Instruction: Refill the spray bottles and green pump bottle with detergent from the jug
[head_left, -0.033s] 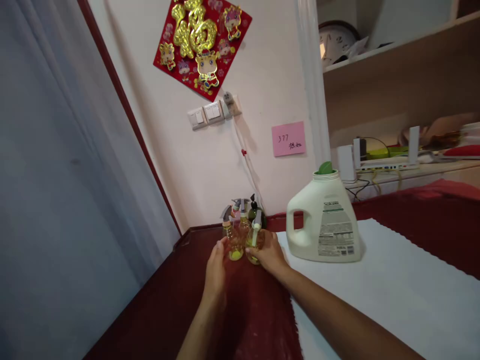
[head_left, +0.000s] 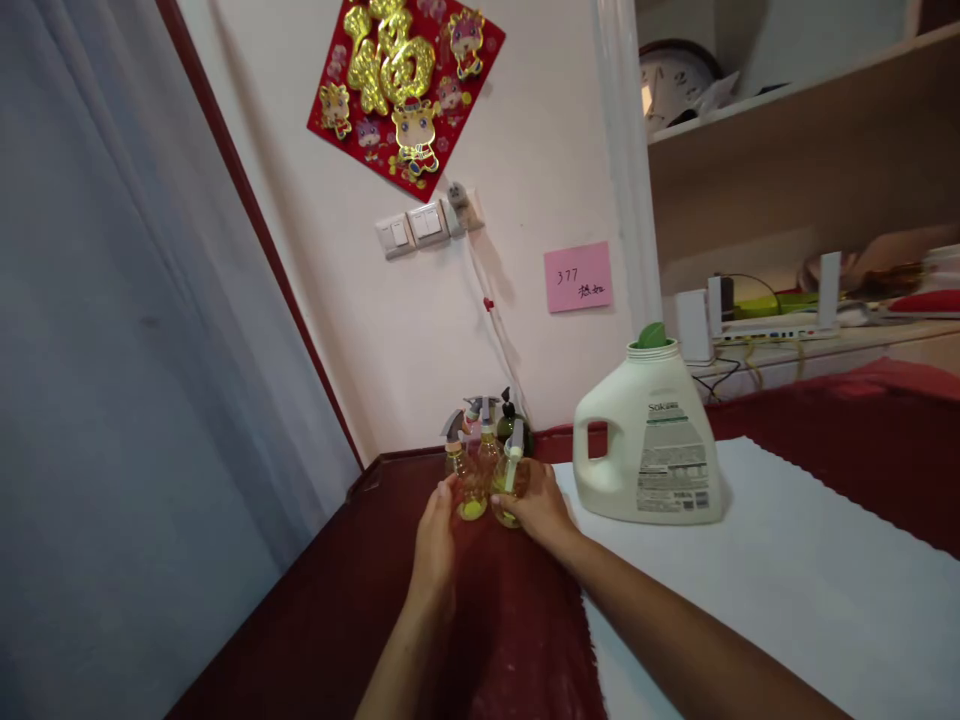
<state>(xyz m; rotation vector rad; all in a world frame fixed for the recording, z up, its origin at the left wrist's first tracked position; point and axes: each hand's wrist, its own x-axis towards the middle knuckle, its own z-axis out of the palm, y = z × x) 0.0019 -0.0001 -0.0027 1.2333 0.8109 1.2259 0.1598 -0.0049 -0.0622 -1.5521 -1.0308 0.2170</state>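
My right hand (head_left: 541, 500) is wrapped around the right side of a clear spray bottle (head_left: 511, 478) with a grey trigger head and yellow-green liquid low inside. On the left, a similar clear spray bottle (head_left: 472, 492) stands upright on the dark red surface. My left hand (head_left: 435, 530) is open beside it, fingers stretched along its left side; whether they touch it I cannot tell. Just behind, between these two, is another clear spray bottle (head_left: 490, 447). A pink bottle (head_left: 472, 425) and a dark green pump bottle (head_left: 517, 432) stand farther back, both partly hidden.
A large pale green jug (head_left: 679, 455) with a green piece in its mouth stands right of my right hand, on a white sheet (head_left: 787, 590). The wall (head_left: 442, 330) rises behind the bottles. A blue-grey curtain (head_left: 135, 400) hangs at the left. A white router (head_left: 772, 330) sits far right.
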